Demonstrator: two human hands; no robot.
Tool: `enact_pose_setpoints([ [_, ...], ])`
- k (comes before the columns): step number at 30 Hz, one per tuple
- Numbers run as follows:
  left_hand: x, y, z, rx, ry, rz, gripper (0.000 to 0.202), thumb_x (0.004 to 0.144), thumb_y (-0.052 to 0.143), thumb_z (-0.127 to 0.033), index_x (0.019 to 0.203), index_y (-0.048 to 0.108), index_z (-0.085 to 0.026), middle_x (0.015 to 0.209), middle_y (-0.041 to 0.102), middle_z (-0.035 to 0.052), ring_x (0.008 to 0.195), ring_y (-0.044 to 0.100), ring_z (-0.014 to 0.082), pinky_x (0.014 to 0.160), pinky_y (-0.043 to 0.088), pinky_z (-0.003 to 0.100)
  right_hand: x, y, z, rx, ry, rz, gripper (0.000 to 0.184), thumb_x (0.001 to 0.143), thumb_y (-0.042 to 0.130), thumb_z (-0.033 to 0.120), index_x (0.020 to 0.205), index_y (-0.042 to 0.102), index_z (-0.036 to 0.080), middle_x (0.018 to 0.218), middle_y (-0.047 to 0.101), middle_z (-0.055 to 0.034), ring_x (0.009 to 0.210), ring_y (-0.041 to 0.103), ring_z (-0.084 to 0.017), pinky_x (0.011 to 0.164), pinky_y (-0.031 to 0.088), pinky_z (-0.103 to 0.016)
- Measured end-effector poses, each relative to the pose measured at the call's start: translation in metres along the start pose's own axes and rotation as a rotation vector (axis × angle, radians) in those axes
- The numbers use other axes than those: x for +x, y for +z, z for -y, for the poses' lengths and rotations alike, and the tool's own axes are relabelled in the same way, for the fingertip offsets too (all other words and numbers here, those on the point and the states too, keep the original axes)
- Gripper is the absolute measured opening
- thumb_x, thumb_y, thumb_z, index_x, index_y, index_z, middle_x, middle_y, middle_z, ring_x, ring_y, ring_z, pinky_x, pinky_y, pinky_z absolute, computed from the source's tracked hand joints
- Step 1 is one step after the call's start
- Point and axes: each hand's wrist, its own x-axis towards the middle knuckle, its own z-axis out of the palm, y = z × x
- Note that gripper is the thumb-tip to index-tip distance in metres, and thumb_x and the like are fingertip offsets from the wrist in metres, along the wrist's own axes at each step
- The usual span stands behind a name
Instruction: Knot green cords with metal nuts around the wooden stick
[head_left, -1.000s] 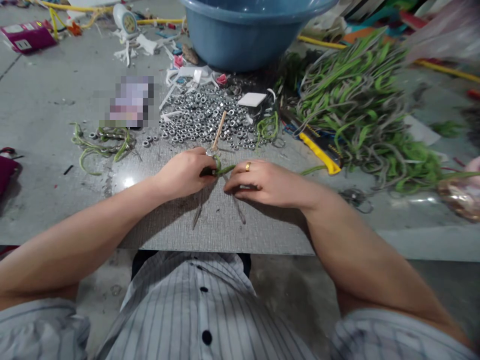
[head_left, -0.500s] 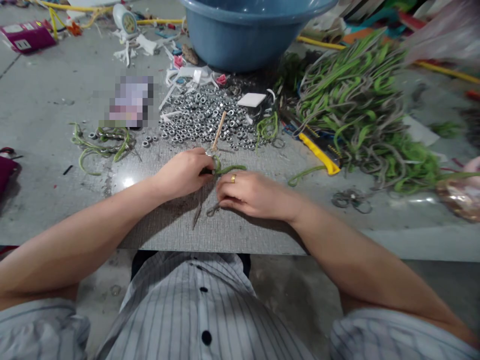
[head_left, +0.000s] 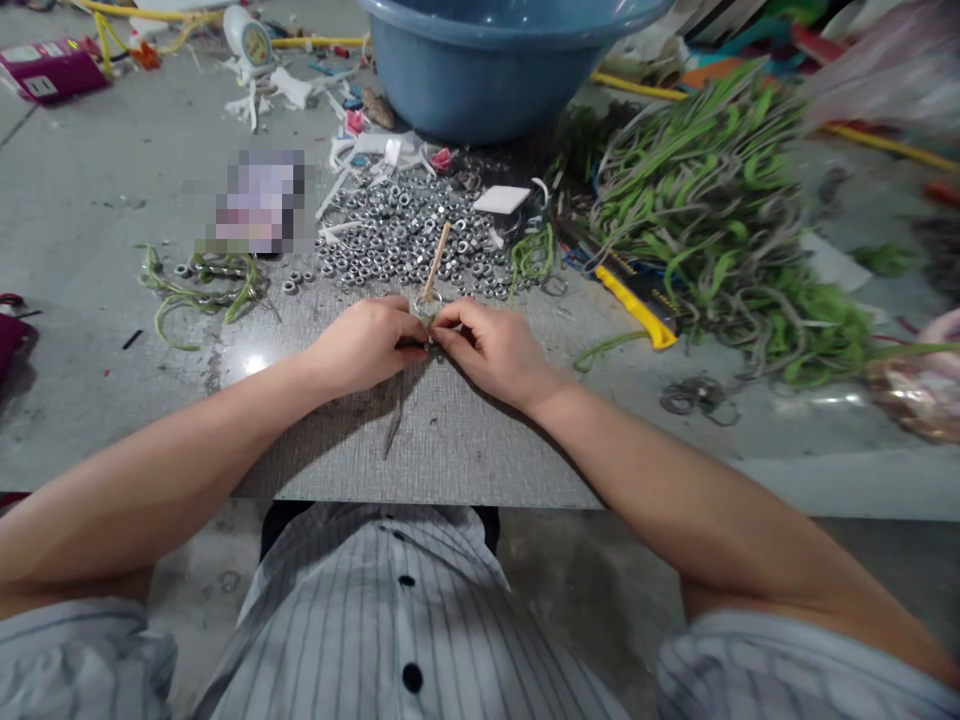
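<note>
My left hand and my right hand meet fingertip to fingertip low over the table, both closed in a pinch. Between them is a green and grey cord, mostly hidden by the fingers; a grey cord end trails below my left hand. Just past the fingertips lies a metal ring, with a thin wooden stick standing out behind it. Beyond that spreads a pile of metal nuts. A small tangle of green cord is to the right of the nuts.
A blue basin stands behind the nuts. On the right are a heap of green and grey cords, a yellow cutter and loose rings. At left lie a blurred-out phone and corded nuts. Another person's hand shows at the right edge.
My right hand has moved up and left to meet my left fingertips. The green strand and grey loop that showed beside it are out of sight. My left hand has stayed nearly still.
</note>
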Motion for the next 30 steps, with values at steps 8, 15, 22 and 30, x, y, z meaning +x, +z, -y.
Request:
enact_pose_setpoints([
  [8, 0.000, -0.001, -0.002, -0.001, -0.029, 0.023, 0.017, 0.083, 0.061, -0.022, 0.090, 0.076, -0.018, 0.078, 0.066, 0.0037, 0.070, 0.062, 0.0155, 0.067, 0.047, 0.026, 0.000, -0.004, 0.000, -0.237, -0.093, 0.091, 0.023, 0.094, 0.045, 0.025, 0.091, 0.066, 0.018, 0.093, 0.068, -0.0104, 0.088, 0.061, -0.023, 0.077, 0.042, -0.035],
  [15, 0.001, 0.001, 0.001, -0.045, -0.040, -0.031, 0.017, 0.084, 0.061, -0.022, 0.089, 0.076, -0.018, 0.074, 0.067, 0.0024, 0.067, 0.061, 0.0131, 0.065, 0.046, 0.024, -0.003, -0.007, 0.000, -0.254, -0.134, 0.115, 0.014, 0.081, 0.059, 0.030, 0.090, 0.064, 0.019, 0.106, 0.067, -0.0109, 0.099, 0.059, -0.028, 0.086, 0.039, -0.042],
  [22, 0.001, 0.001, -0.003, -0.022, -0.090, -0.016, 0.019, 0.084, 0.061, -0.025, 0.093, 0.076, -0.019, 0.080, 0.070, 0.0037, 0.072, 0.063, 0.0152, 0.066, 0.046, 0.025, 0.001, 0.000, -0.002, -0.266, -0.147, 0.080, 0.017, 0.088, 0.048, 0.025, 0.076, 0.058, 0.020, 0.101, 0.067, -0.0119, 0.094, 0.057, -0.026, 0.086, 0.040, -0.042],
  [30, 0.002, 0.001, -0.005, 0.007, -0.146, 0.005, 0.021, 0.085, 0.060, -0.026, 0.097, 0.076, -0.020, 0.084, 0.071, 0.0038, 0.076, 0.065, 0.0158, 0.068, 0.046, 0.025, -0.002, 0.008, -0.001, -0.249, -0.121, -0.027, 0.013, 0.087, 0.049, 0.020, 0.081, 0.060, 0.020, 0.104, 0.066, -0.0122, 0.097, 0.058, -0.027, 0.087, 0.043, -0.043],
])
